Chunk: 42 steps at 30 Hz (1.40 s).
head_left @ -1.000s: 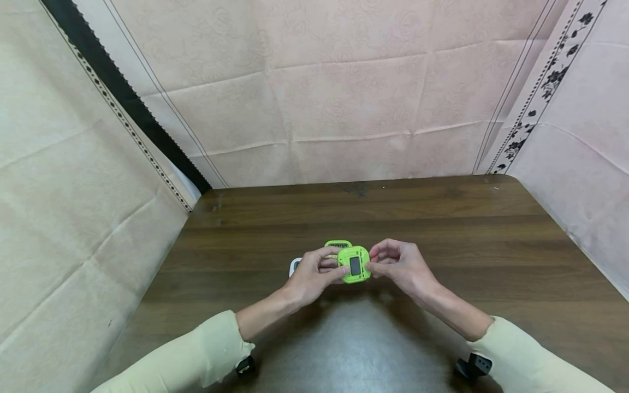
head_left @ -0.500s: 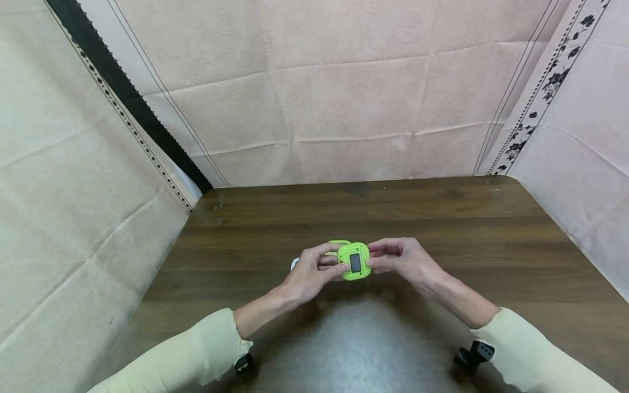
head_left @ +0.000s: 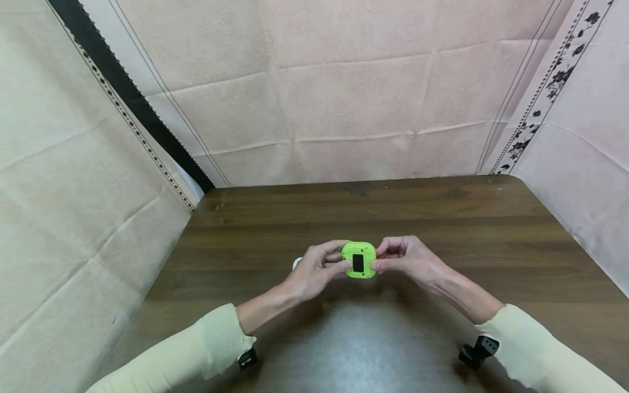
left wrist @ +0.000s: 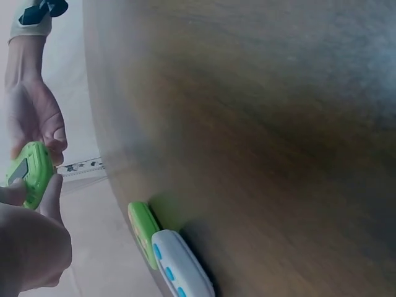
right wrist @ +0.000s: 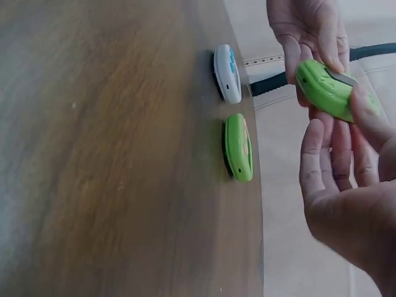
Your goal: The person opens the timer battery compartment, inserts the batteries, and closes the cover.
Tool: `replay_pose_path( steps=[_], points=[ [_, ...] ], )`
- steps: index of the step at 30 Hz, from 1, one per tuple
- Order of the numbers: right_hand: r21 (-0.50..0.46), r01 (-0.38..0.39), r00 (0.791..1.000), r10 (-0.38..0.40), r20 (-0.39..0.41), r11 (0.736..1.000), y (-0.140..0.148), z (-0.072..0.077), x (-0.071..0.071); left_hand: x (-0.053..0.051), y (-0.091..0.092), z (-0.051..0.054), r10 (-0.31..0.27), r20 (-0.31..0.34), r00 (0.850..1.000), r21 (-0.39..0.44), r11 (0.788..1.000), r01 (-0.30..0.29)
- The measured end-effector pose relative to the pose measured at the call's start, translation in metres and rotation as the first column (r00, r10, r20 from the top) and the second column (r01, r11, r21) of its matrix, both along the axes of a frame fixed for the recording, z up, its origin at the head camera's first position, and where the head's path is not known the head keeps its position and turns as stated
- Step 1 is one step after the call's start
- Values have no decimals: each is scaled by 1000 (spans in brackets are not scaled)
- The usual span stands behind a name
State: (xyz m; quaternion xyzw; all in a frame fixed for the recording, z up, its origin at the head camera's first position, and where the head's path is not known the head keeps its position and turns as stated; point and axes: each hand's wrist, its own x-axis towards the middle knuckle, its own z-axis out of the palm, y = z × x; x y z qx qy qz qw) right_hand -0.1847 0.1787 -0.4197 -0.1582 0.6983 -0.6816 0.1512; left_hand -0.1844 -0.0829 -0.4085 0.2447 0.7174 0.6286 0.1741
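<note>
A small green digital timer (head_left: 358,261) is held above the table between both hands, its face with a dark rectangle turned up. My left hand (head_left: 314,271) pinches its left side, thumb on the upper face. My right hand (head_left: 411,263) pinches the right edge between thumb and fingers. A second green timer (right wrist: 238,148) lies on the table beyond; in the head view the left hand hides most of it. Beside it lies a white timer (left wrist: 182,266) with blue buttons, only a sliver of it visible behind the left hand in the head view.
The brown wooden table (head_left: 295,213) reaches back to a pale cloth backdrop (head_left: 344,109). Cloth also hangs along the left and right sides. Black devices (head_left: 479,351) are strapped under both wrists.
The held timer has shifted slightly right and turned straighter, both hands moving with it. The left hand now covers more of the green timer behind.
</note>
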Motion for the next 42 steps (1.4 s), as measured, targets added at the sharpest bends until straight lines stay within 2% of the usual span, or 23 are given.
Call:
replay_pose_path(
  steps=[7, 10, 12, 14, 15, 17, 19, 22, 26, 28, 30, 31, 37, 42],
  points=[
    [-5, -79, 983, 77, -168, 997, -7, 2, 6, -3, 2, 3, -52, -95, 994, -30, 998, 50],
    [-14, -109, 970, 103, -221, 994, -13, 2, 8, -4, 4, 1, -52, -132, 990, -39, 998, 47],
    [-3, -95, 959, 91, -268, 995, -17, 3, 10, -4, 4, 0, -39, -156, 987, -53, 998, 31],
    [32, -43, 941, 51, -333, 999, -22, 4, 13, -5, 4, 0, -7, -165, 986, -66, 998, -4],
    [62, -1, 928, 24, -373, 998, -25, 4, 14, -5, 3, 1, 14, -161, 987, -67, 997, -25],
    [140, 103, 885, -26, -465, 985, -28, 5, 16, -5, 2, 2, 66, -130, 989, -46, 996, -73],
    [200, 197, 831, -54, -554, 960, -31, 5, 18, -6, 1, 3, 113, -72, 991, -11, 993, -114],
    [255, 302, 739, -57, -671, 918, -33, 5, 20, -6, -1, 7, 131, 10, 991, 50, 990, -132],
    [259, 352, 644, -32, -764, 899, -35, 4, 19, -5, -2, 12, 105, 50, 993, 64, 992, -108],
    [266, 359, 615, -12, -788, 895, -35, 4, 18, -4, -2, 13, 103, 55, 993, 58, 993, -106],
    [277, 359, 605, 4, -796, 891, -35, 4, 18, -4, -3, 13, 114, 62, 992, 54, 992, -117],
    [284, 359, 607, 9, -795, 889, -35, 4, 18, -4, -4, 13, 123, 66, 990, 51, 991, -127],
    [304, 339, 632, 24, -775, 890, -32, 5, 17, -4, -8, 12, 156, 91, 984, 51, 986, -161],
    [292, 365, 611, 9, -792, 884, -33, 3, 16, -5, -8, 10, 162, 115, 980, 78, 982, -171]
  ],
)
